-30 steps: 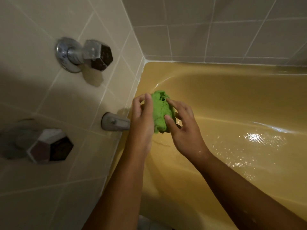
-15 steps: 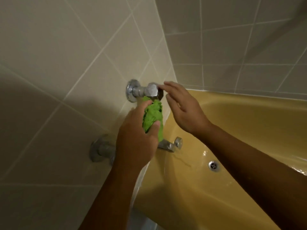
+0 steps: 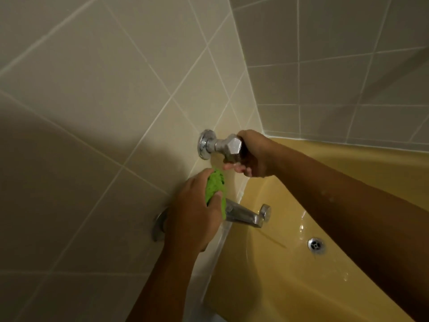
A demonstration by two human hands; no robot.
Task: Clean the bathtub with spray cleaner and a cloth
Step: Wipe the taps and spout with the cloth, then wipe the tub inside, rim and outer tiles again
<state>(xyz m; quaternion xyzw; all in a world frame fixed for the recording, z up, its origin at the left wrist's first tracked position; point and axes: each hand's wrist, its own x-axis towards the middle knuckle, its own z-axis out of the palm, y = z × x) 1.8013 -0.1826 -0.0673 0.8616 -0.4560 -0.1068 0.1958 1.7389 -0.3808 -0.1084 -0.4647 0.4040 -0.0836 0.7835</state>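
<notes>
Two hands work at the tiled wall (image 3: 92, 112) above the end of the yellow bathtub (image 3: 290, 287). The right hand (image 3: 256, 156) is wrapped round the hexagonal chrome tap handle (image 3: 232, 148), with its fingers curled underneath. The left hand (image 3: 192, 217) clutches a bunched green cloth (image 3: 216, 189), the thumb pressed on its lower part. The cloth sits just below that handle and just above the chrome spout (image 3: 246, 216), close to the wall, though whether it touches the tiles is hard to tell. Behind the left hand, a second chrome fitting (image 3: 158, 225) shows only at its rim. The drain (image 3: 315, 245) lies in the wet tub floor, to the right of the spout.
</notes>
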